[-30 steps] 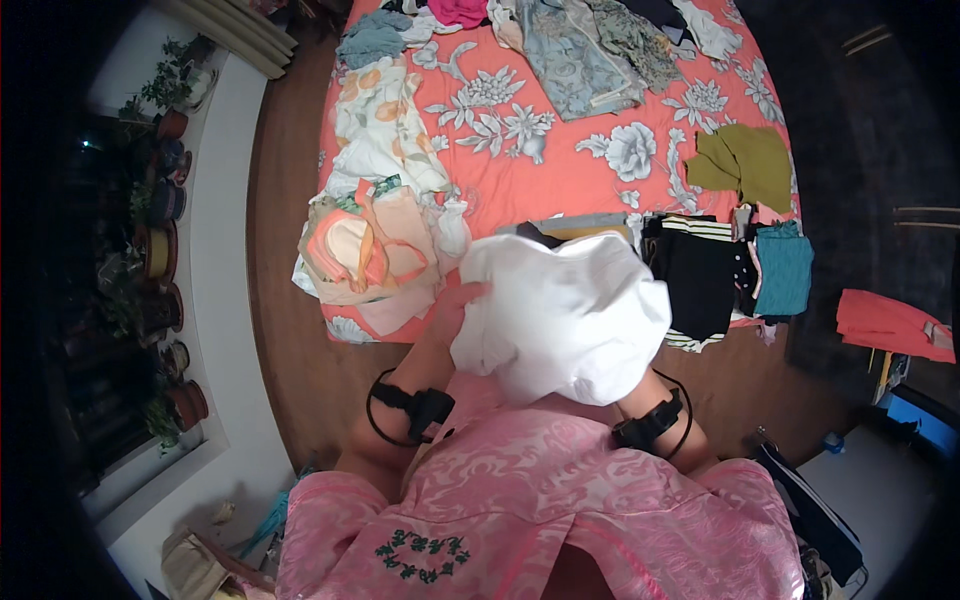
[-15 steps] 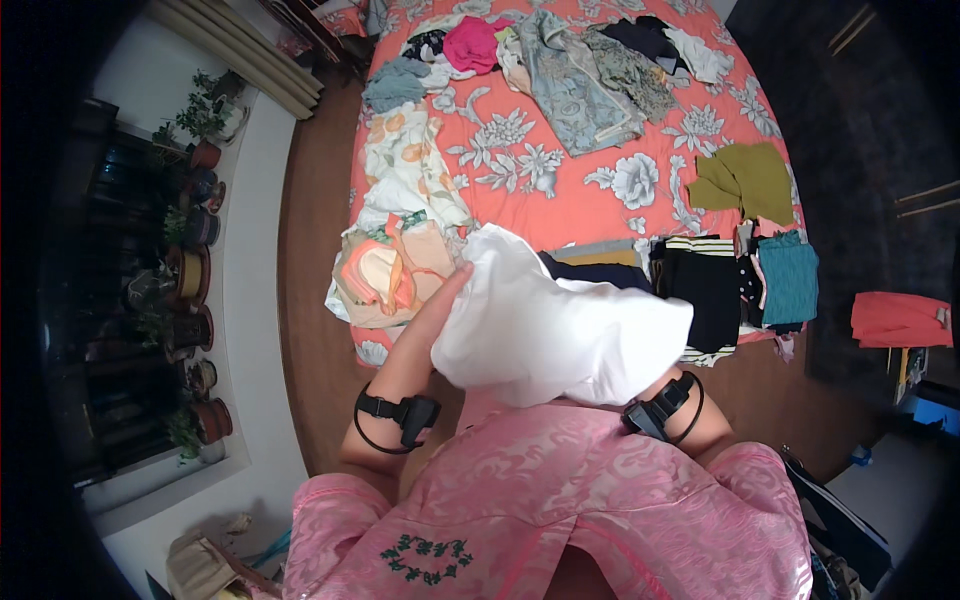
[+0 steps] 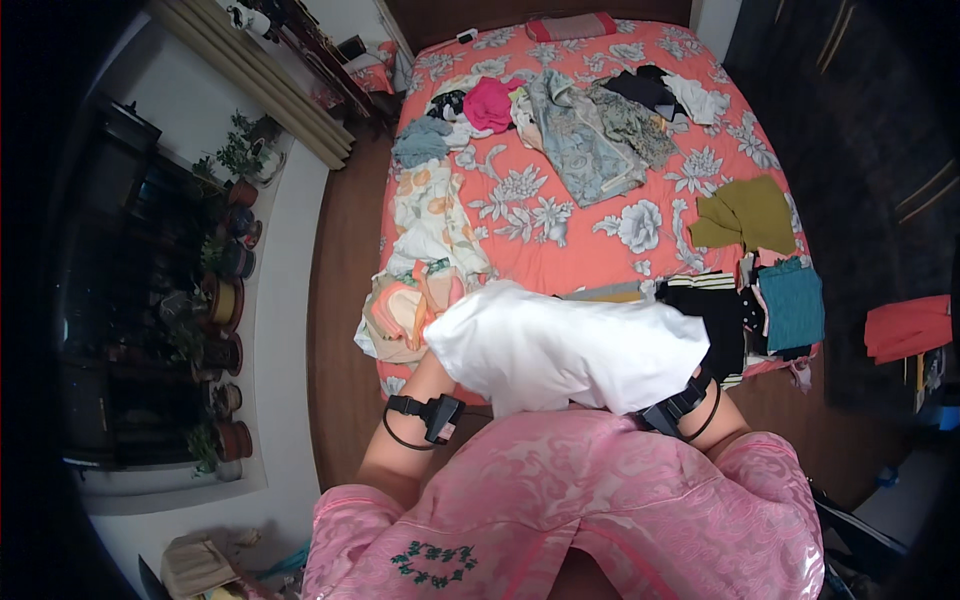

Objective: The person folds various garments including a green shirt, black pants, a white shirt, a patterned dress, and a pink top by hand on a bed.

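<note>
A white cloth garment (image 3: pixel 570 345) is spread in the air in front of my pink patterned top (image 3: pixel 560 480), its exact kind not shown. My left forearm (image 3: pixel 425 385) goes up under its left end, and my right forearm (image 3: pixel 715 410) reaches under its right end. The cloth covers both hands, so their fingers do not show. It hangs across both arms, above the near edge of the bed. Close beyond its left end lies a peach and beige garment pile (image 3: pixel 405 310); past its right end are folded black clothes (image 3: pixel 705 310).
Folded teal cloth (image 3: pixel 793 305) and an olive garment (image 3: pixel 745 215) lie on the bed's right side. Loose clothes, including a pink piece (image 3: pixel 492 105) and a grey-blue patterned garment (image 3: pixel 580 135), lie farther up the coral floral bedspread (image 3: pixel 540 255). Potted plants (image 3: pixel 225 300) line the left windowsill.
The white garment has shifted and now stretches wider from side to side, covering my left hand, which partly showed before. My view has tilted up, bringing the headboard into sight.
</note>
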